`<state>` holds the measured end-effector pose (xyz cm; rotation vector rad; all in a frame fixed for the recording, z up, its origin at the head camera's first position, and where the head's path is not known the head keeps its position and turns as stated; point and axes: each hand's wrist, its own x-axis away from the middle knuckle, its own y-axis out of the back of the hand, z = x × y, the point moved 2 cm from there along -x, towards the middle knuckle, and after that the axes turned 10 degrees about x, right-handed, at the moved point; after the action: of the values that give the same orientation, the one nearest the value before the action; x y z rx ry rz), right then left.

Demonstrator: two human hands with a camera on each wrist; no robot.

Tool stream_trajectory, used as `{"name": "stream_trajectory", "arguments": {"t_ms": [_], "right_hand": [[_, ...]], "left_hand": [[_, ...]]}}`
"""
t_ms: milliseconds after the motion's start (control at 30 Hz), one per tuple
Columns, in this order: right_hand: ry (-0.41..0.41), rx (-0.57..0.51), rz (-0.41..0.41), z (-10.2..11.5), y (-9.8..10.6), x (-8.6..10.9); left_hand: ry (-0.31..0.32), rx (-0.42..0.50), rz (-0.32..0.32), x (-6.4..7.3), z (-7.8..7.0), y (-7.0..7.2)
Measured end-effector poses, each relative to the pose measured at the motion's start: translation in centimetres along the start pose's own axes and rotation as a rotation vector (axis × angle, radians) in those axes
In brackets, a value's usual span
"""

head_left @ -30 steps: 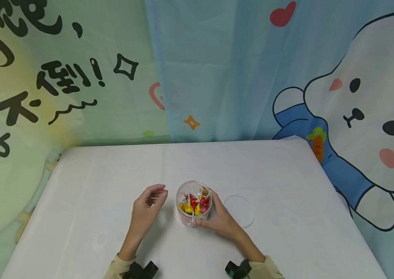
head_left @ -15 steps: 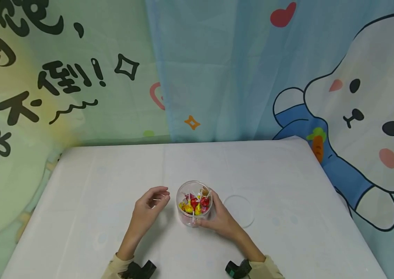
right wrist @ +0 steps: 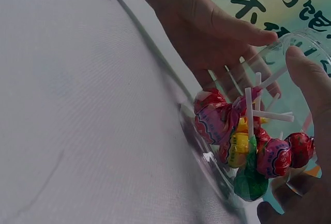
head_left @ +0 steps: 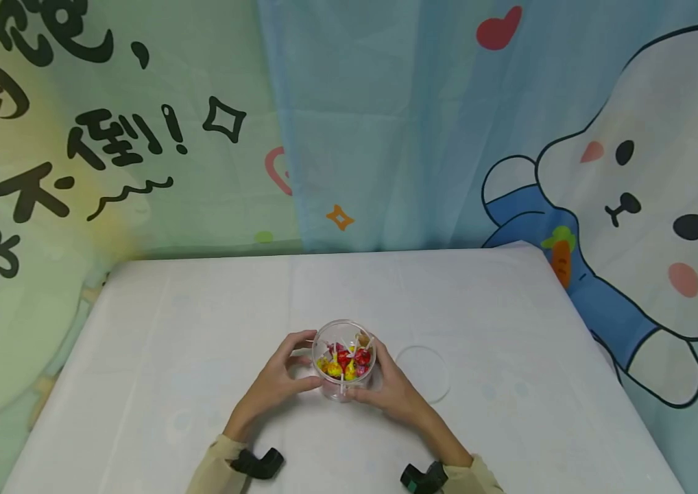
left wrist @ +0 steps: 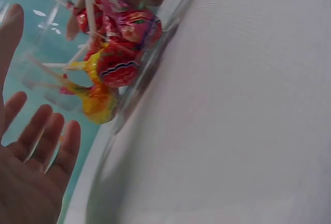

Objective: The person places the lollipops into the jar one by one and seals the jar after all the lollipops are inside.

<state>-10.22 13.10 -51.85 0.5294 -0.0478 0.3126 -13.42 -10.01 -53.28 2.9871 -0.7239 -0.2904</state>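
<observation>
A clear round jar [head_left: 332, 391] stands upright on the white table and carries several wrapped lollipops [head_left: 346, 362] in red, yellow and pink. From the right side, my right hand [head_left: 400, 392] holds it, fingers behind and thumb in front. Around the left side my left hand [head_left: 276, 383] is spread, its thumb close to the wall; contact is hard to tell. The left wrist view shows the left fingers [left wrist: 66, 154] relaxed beside the jar. A green-wrapped lollipop [right wrist: 251, 180] also appears through the glass in the right wrist view.
To the right of the jar lies a thin clear disc [head_left: 423, 346], like a lid, flat on the white tablecloth [head_left: 201, 309]. A printed curtain [head_left: 374, 137] hangs behind the table's far edge. Dark devices [head_left: 258, 464] sit on both wrists.
My left hand has moved right and spread its fingers around the left side of the jar. The right hand and the jar have stayed in place.
</observation>
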Motion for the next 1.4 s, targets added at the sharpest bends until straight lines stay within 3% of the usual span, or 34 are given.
{"name": "stream_trajectory", "arguments": {"t_ms": [167,300,433,567,733,867,1067,1233,1400], "right_hand": [[0.021,0.021,-0.014,0.2,0.1,0.2],[0.042,0.117,-0.052,0.7,0.4,0.5],[0.094,0.346,-0.125,1.0,1.6,1.4],[0.094,0.630,-0.214,-0.2,4.3,2.8],[0.029,0.794,-0.212,-3.0,7.0,4.3],[-0.003,0.781,-0.206,-4.7,7.5,4.9],[0.010,0.688,-0.296,-5.5,7.4,4.8],[0.053,0.594,-0.357,-4.1,7.9,4.5],[0.145,0.441,-0.375,-1.3,8.5,4.6]], "left_hand": [[0.048,-0.010,0.041,-0.4,0.6,-0.6],[0.031,-0.020,0.048,-0.7,0.7,-0.8],[0.031,-0.029,0.057,-0.7,0.8,-0.9],[0.040,-0.026,0.074,-0.7,0.7,-0.9],[0.045,-0.014,0.071,-0.7,0.5,-0.8],[0.046,-0.012,0.071,-0.7,0.4,-0.7],[0.053,-0.006,0.072,-0.6,0.3,-0.8],[0.078,-0.013,0.065,-0.7,0.2,-0.8],[0.074,-0.026,0.075,-0.7,-0.7,-0.9]]}}
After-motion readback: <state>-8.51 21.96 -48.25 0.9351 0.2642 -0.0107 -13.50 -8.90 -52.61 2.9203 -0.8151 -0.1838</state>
